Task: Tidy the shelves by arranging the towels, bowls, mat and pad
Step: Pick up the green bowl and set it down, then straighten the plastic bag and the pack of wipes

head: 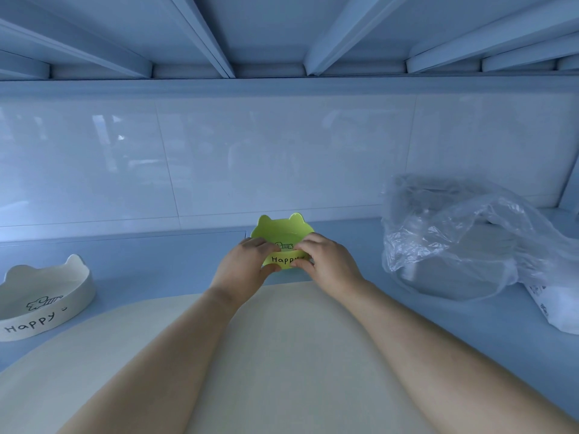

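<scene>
A small lime-green bowl [283, 230] with two ear-shaped bumps and the word "Happy" on its side sits on the pale blue shelf [150, 261], near the back wall. My left hand [244, 267] grips its near rim from the left, thumb under and fingers over the edge. My right hand [326, 261] grips the same rim from the right. A white bowl [40, 296] of the same eared shape, also marked "Happy", stands at the left edge. A large cream mat [282, 355] lies flat on the shelf under my forearms.
A crumpled clear plastic bag [454, 233] covers grey round items at the right. A white packet [551, 305] lies beside it at the far right. White glossy tiles [282, 158] form the back wall, and a slatted shelf [266, 36] runs overhead.
</scene>
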`<state>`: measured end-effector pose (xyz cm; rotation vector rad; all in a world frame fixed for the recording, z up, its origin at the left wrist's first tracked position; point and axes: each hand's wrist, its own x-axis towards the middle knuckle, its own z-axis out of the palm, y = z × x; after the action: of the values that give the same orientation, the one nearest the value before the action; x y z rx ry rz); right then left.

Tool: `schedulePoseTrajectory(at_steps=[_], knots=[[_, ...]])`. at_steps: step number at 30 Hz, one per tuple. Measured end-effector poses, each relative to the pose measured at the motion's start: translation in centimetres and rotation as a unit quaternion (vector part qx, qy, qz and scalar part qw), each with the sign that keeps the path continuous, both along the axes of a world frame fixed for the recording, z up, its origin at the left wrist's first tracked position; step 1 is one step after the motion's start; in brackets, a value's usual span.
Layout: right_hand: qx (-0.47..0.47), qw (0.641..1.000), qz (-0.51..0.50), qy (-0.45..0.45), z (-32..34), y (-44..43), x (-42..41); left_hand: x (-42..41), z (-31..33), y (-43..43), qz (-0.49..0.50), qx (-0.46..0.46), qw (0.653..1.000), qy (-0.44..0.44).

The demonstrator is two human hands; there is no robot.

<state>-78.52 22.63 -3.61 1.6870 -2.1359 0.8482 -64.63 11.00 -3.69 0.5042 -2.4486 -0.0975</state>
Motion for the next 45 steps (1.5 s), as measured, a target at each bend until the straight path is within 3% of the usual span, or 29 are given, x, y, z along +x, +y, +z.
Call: schedulePoseTrajectory(at_steps=[11,23,31,40,45], knots=[[0.032,0.999,-0.004,-0.004,-0.4,-0.2,-0.1,0.0,-0.4,-0.1,-0.007,0.047,0.998,-0.031],[0.034,0.999,-0.026,0.014,-0.8,-0.1,-0.3,0.0,-0.4,0.1,0.015,0.022,0.999,-0.045],[0.090,0.996,-0.023,-0.012,0.3,0.8,0.6,0.5,-0.8,0.2,-0.009,0.034,0.999,0.008],[0.070,0.996,-0.062,0.013,0.7,6.4,3.5,1.1,0.2,1.9,-0.043,-0.089,0.995,0.008],[0.034,0.990,-0.119,0.066,2.3,11.1,4.2,0.0,1.2,4.7,-0.119,-0.011,0.992,0.028]])
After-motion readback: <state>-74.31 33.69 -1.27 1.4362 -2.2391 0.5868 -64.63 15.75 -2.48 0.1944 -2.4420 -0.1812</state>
